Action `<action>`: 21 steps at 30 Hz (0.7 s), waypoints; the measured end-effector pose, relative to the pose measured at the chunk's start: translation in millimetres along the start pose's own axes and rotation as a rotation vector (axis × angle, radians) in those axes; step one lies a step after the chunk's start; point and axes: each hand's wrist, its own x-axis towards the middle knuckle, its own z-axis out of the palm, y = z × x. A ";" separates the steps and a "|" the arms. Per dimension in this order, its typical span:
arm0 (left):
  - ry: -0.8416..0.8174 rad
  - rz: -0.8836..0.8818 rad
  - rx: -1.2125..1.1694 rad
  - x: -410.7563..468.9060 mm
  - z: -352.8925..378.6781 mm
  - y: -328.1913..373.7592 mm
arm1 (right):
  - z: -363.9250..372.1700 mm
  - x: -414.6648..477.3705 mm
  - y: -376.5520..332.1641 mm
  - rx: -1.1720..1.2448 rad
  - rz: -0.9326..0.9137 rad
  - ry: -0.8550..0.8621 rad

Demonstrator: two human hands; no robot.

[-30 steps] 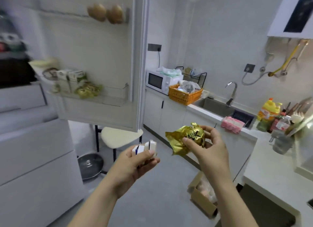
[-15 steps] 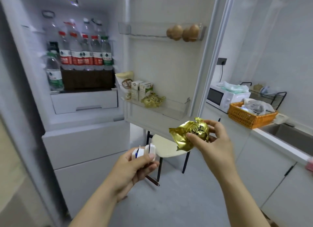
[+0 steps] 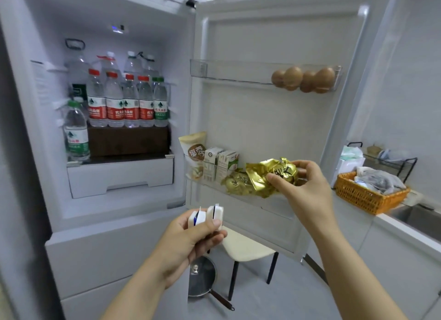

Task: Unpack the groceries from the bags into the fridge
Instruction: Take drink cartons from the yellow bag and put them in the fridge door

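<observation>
Left hand [image 3: 188, 238]: fingers curled round two small white cartons [image 3: 208, 215], thumb on top. Right hand [image 3: 307, 188]: fingers pinch a crumpled gold foil packet [image 3: 267, 175] with dark lettering, held at the lower door shelf [image 3: 281, 206] of the open fridge [image 3: 114, 252], just beside similar gold packets [image 3: 235, 182]. Half a second earlier, the packet was below that shelf.
</observation>
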 end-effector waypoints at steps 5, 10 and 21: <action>0.004 0.008 0.004 33.5 -17.6 14.3 | 32.6 47.8 10.2 -0.072 0.044 0.008; 0.043 0.061 0.007 64.1 -22.8 28.9 | 54.9 83.7 34.0 -0.143 0.090 -0.007; 0.101 0.105 -0.005 101.7 -22.8 31.2 | 93.4 130.6 70.8 -0.199 0.249 -0.101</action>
